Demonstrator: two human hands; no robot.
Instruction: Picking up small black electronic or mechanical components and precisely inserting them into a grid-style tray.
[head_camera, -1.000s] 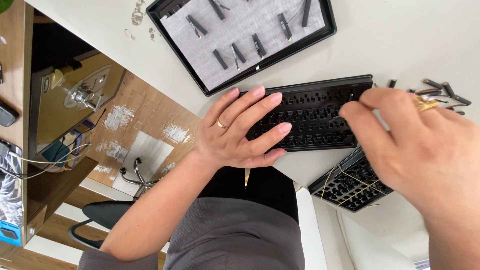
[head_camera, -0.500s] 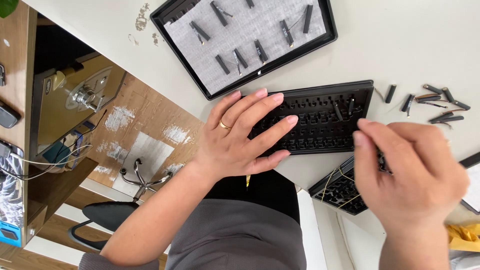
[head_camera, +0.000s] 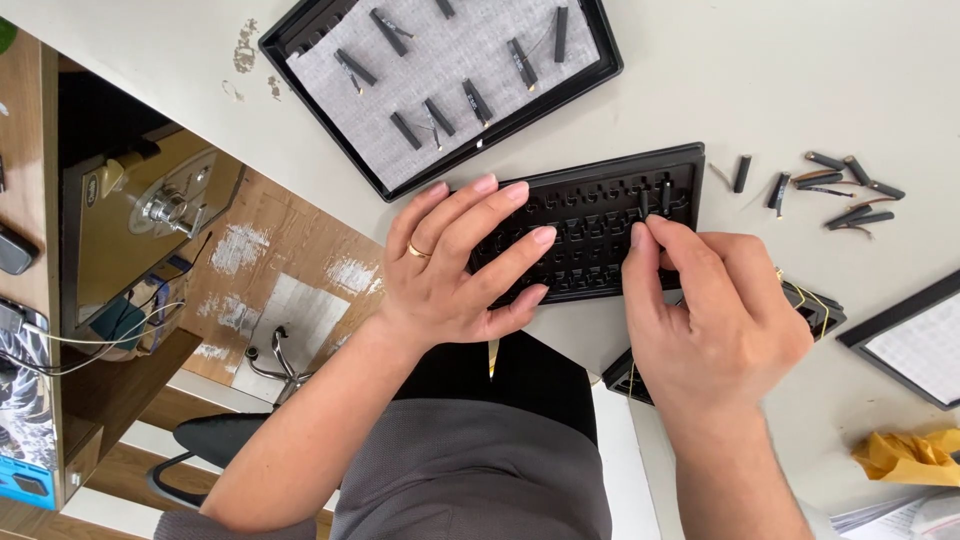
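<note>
White bench (head_camera: 800, 90) carries a black slotted plastic tray (head_camera: 600, 215), mostly unfilled: flat open left hand (head_camera: 455, 265) steadies it, right hand (head_camera: 715, 310) pinches a small black pin (head_camera: 644, 203) into a slot, loose pins (head_camera: 845, 190) waiting far right.

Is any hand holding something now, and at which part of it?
The right hand pinches a small black stick-shaped part at its lower end. The left hand only presses flat on the black slotted plastic tray.

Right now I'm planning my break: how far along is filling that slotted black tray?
Barely begun: about two small black pieces stand in the slotted black tray. The right hand presses at those slots while the left hand rests flat on the tray. Most slots look empty, and loose pieces wait on the table.
</note>
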